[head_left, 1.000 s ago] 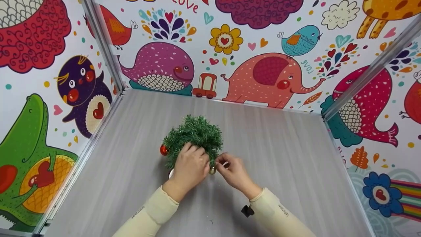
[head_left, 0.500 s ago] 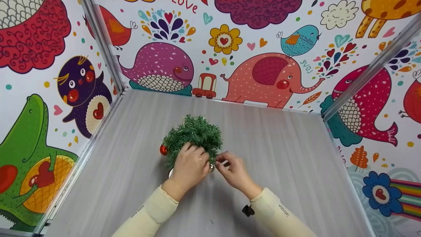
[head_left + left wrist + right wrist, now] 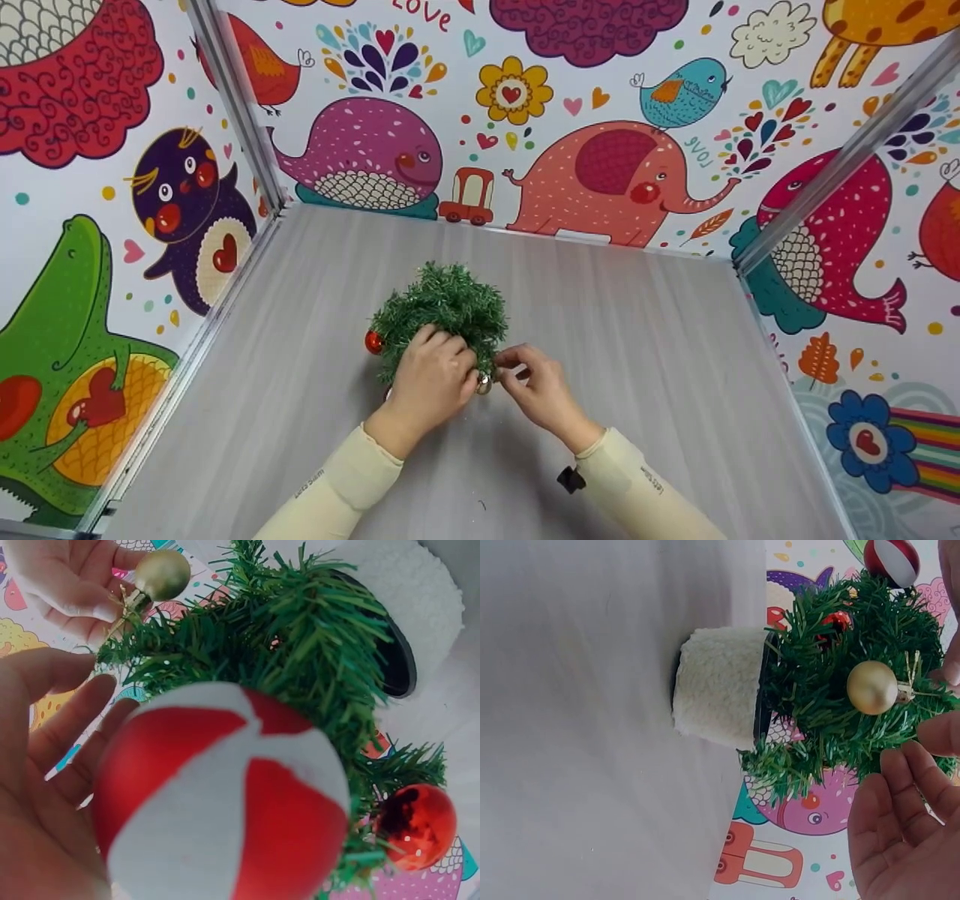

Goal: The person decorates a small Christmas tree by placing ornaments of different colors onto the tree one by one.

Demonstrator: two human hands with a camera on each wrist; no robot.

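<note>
A small artificial Christmas tree [image 3: 442, 300] with green tinsel branches stands in a white fuzzy pot [image 3: 720, 686]. A gold bauble [image 3: 871, 688] hangs by a thin gold loop [image 3: 120, 624] at a branch on the tree's right side. My left hand [image 3: 435, 375] is at the near side, thumb and forefinger pinching a branch tip [image 3: 112, 656]. My right hand [image 3: 544, 386] is curled beside the gold bauble, thumb and forefinger meeting close to its loop; I cannot tell exactly how much of the loop they pinch. A red-and-white striped bauble [image 3: 225, 795] hangs near my left palm.
A shiny red bauble [image 3: 373, 342] hangs on the tree's left side. The grey table [image 3: 615, 360] is enclosed by panels printed with cartoon animals. A tiny dark strand [image 3: 482, 505] lies near the front of the table. Metal frame posts [image 3: 240, 97] stand at the corners.
Both hands stay at the same branch. The right fingertips shift slightly, and the gold bauble turns and sways a little between the hands.
</note>
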